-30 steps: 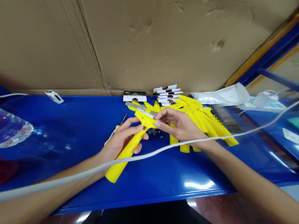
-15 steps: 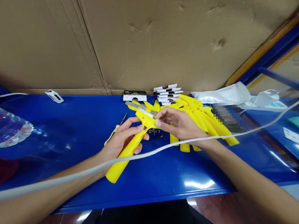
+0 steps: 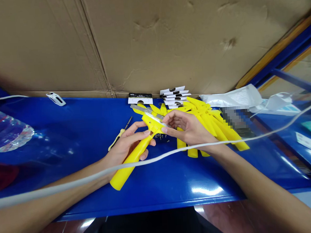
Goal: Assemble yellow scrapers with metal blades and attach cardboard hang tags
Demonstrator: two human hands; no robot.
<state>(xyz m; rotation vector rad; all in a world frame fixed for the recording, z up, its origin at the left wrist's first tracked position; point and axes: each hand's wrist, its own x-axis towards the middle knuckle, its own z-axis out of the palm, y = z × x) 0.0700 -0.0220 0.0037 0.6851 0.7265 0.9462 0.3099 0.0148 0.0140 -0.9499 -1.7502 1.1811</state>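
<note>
A yellow scraper [image 3: 130, 162] is held slanting over the table, its wide head pointing away from me. My left hand [image 3: 128, 141] wraps round its neck, thumb on top near a small square opening. At the right end of the head, my right hand [image 3: 186, 128] pinches its edge, where a shiny strip [image 3: 155, 117] runs along the front; whether that strip is metal or clear plastic I cannot tell. Several small screws [image 3: 160, 136] lie on the table below the head. Just beyond my left hand rests a screwdriver [image 3: 118, 136] with a pale handle.
More yellow scrapers [image 3: 211, 122] are heaped right of my hands. Behind lie a small black-and-white box [image 3: 140, 98], a stack of similar boxes [image 3: 174, 97] and a white plastic bag [image 3: 232, 97]. A white cable [image 3: 170, 152] crosses in front of my forearms. A clear plastic container [image 3: 11, 130] stands left.
</note>
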